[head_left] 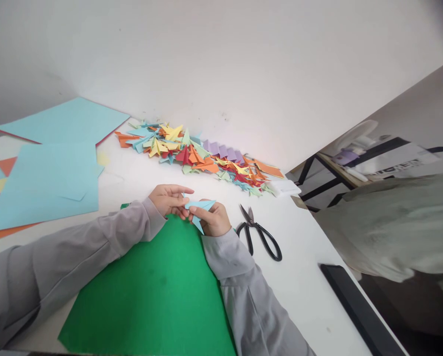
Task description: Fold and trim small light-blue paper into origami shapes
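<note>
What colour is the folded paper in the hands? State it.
The folded paper is light blue; head view.

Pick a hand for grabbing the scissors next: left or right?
Right hand, probably: the scissors lie close beside it; the left hand is farther off. The right would first have to release the folded blue paper.

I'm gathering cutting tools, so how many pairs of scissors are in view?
1: black-handled scissors, lying slightly open on the white table to the right of the right hand, which holds folded blue paper. Others could hide under the large sheets.
</note>
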Demonstrator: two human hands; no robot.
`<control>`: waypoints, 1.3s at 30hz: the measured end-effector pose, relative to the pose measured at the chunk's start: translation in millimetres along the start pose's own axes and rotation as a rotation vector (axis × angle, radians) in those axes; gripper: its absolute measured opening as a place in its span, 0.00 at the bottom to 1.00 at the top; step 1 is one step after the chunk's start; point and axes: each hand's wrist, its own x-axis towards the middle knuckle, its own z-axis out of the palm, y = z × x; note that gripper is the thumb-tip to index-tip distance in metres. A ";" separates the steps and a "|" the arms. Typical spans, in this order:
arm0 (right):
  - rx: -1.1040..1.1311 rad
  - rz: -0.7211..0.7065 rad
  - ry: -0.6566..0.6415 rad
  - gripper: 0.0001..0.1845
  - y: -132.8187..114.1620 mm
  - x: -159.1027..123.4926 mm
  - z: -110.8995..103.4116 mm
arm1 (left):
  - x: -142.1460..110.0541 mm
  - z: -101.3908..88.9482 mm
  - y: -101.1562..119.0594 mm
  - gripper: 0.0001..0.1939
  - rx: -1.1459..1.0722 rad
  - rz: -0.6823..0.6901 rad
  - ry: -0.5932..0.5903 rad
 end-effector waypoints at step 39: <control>-0.125 0.042 0.114 0.11 -4.2 -4.4 7.5 | 1.7 1.4 3.9 0.19 -0.057 0.086 0.214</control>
